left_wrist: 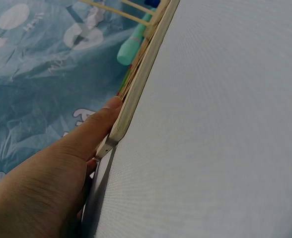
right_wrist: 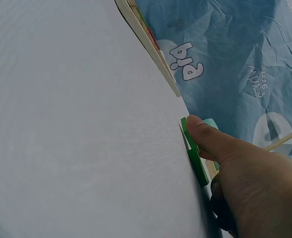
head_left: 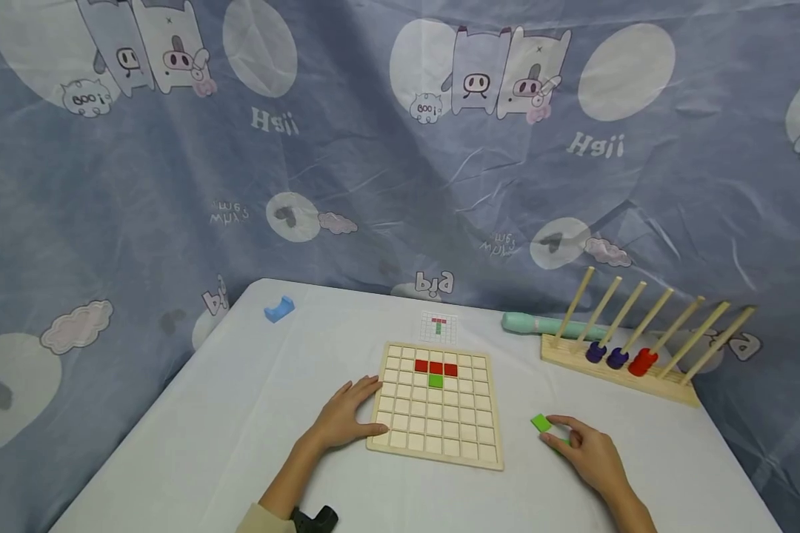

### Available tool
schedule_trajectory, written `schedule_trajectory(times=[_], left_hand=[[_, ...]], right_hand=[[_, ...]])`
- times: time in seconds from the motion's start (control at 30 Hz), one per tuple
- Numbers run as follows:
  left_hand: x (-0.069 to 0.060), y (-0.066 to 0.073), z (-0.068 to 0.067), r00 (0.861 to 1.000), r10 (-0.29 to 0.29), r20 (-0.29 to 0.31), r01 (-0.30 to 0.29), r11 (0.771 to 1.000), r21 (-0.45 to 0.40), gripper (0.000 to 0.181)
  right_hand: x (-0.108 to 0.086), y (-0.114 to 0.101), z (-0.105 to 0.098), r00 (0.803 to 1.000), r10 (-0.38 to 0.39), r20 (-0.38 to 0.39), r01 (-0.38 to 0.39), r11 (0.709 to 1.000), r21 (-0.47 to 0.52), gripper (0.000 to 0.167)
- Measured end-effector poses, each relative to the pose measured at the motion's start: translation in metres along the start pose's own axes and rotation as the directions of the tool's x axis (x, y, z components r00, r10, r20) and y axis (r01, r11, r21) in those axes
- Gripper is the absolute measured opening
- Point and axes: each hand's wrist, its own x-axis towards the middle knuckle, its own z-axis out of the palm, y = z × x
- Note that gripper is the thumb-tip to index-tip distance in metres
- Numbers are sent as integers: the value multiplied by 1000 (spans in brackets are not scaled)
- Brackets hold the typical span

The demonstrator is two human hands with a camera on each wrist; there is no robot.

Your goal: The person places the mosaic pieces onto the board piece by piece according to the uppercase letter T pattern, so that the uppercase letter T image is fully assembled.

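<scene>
In the head view, a wooden grid board [head_left: 433, 457] lies on the white table. Three red tiles [head_left: 436, 368] form a row in it, with a green tile [head_left: 435, 381] below the middle one. My left hand [head_left: 343, 416] rests at the board's left edge, fingers extended and thumb over the rim; the left wrist view shows the thumb [left_wrist: 99, 121] along the wooden edge. To the right of the board, my right hand [head_left: 590, 455] pinches a loose green tile [head_left: 541, 423] between thumb and index fingertips. Another green tile [right_wrist: 198, 166] lies under that hand, partly hidden.
A small pattern card [head_left: 438, 328] lies behind the board. At back right stand a wooden peg rack [head_left: 620, 370] with red and dark blue beads and a mint-green stick-like object [head_left: 536, 323]. A blue curved block [head_left: 279, 309] sits at back left.
</scene>
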Motion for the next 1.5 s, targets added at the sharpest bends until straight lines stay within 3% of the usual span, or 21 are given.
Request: schedule_trajectory(times=[0.7,1.0,1.3,1.5], left_hand=[[0,0,1,1000,11,-3,-11,1000,1,87],[1,-2,2,1000,8,-6,-8,1000,20,87],[-1,-1,-1,1000,0,8,-1,1000,15,88],[0,0,-1,1000,-10,20,10,1000,11,88]], right_hand=[[2,-5,5,1000,-24,-17,24,1000,5,28],[7,-13,10,992,-87,-88,91,995,34,26],[19,-47,28,993,-99,-69,109,983,148,27],[29,-76,46,983,-175,-50,182,958,221,27]])
